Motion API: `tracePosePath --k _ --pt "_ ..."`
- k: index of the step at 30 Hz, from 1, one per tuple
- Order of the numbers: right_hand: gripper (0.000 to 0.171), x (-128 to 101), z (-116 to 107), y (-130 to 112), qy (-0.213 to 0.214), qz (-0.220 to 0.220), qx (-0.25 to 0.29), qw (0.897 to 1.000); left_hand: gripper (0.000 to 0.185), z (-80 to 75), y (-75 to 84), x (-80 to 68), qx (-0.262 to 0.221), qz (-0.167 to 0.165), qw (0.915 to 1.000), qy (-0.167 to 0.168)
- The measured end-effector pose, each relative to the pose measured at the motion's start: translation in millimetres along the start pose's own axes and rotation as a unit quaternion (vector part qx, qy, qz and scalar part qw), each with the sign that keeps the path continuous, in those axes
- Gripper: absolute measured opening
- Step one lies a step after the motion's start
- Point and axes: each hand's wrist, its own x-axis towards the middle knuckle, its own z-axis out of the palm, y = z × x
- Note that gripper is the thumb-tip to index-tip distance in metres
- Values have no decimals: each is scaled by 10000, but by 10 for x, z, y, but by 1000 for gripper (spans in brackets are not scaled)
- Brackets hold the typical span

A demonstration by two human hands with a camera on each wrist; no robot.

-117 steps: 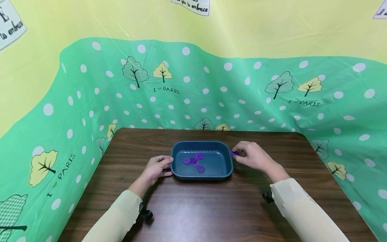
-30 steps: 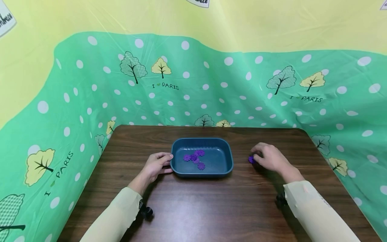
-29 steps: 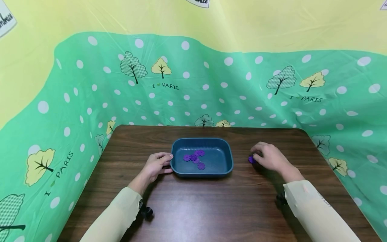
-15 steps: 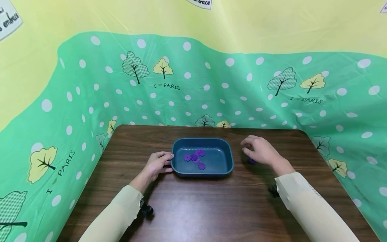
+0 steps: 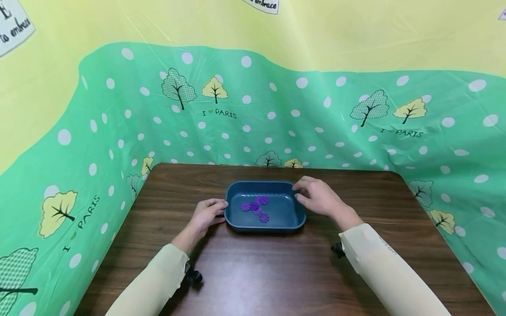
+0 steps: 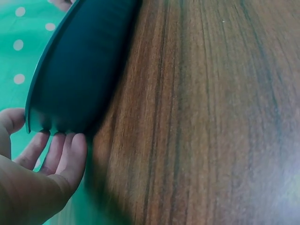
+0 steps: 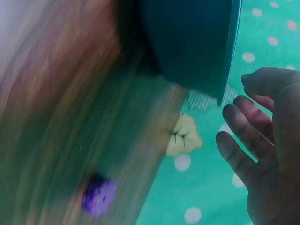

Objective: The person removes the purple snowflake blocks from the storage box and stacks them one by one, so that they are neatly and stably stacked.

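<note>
A dark blue rectangular tray [image 5: 282, 210] stands near the table's back edge. My left hand [image 5: 207, 214] grips its left end, thumb at the rim and fingertips against the outer wall, as the left wrist view shows. Several purple flower-shaped plastic pieces [image 5: 254, 206] lie in the tray, some overlapping. Above the tray's right rim hovers my right hand [image 5: 321, 198], fingers loosely bent, with nothing between them. In the right wrist view, a purple piece [image 7: 99, 196] lies blurred on the table beyond the tray's right end; the right hand hides it in the head view.
The dark wood-grain table [image 5: 269, 272] has a green and yellow printed cloth [image 5: 221, 140] hanging behind it and on both sides. A small black device is strapped at each sleeve cuff.
My right hand has let go of the purple piece on the table right of the tray, then moved left to the tray's right rim. The left hand keeps its grip.
</note>
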Motion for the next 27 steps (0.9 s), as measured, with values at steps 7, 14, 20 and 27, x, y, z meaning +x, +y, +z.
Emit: tracePosePath --k 7,14,20,27 --pt "21 84 130 -238 -295 -15 170 9994 41 27 -21 2 87 151 9998 105" --pt "25 148 265 -415 -628 -41 98 9980 43 70 -9 -7 -30 131 9997 193" --pt "30 191 382 -521 -949 -75 220 9952 40 77 -11 8 -55 180 9994 293" --pt "32 216 531 -592 -1303 -68 15 9915 40 71 10 7 -27 148 9995 271"
